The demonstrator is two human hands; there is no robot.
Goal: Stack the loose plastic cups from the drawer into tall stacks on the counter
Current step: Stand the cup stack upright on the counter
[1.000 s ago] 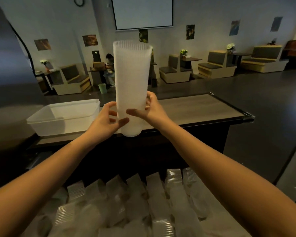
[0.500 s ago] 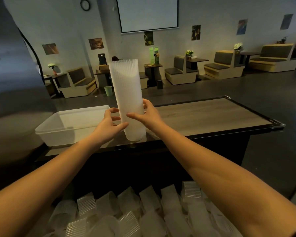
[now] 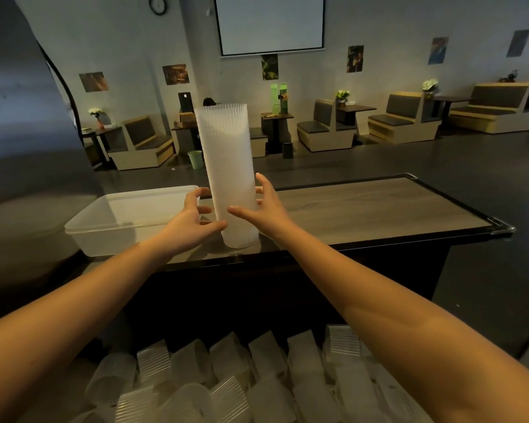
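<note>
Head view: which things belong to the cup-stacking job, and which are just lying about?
Job: tall cup stack, upright on the counter; loose cups lying below it; left hand and right hand flanking the stack.
Lying about: clear plastic tub left of the stack; green bin on the floor; wall clock.

We cannot tell whether the left hand [image 3: 187, 224] or the right hand [image 3: 266, 209] actually touches the cup stack [image 3: 229, 178], which covers part of the right fingers. The loose cups [image 3: 257, 377] run off the bottom edge. The stack nearly hides a seated person [image 3: 209, 101]. The posters [image 3: 175, 74] and clock [image 3: 157, 4] are too small for us to read.
</note>
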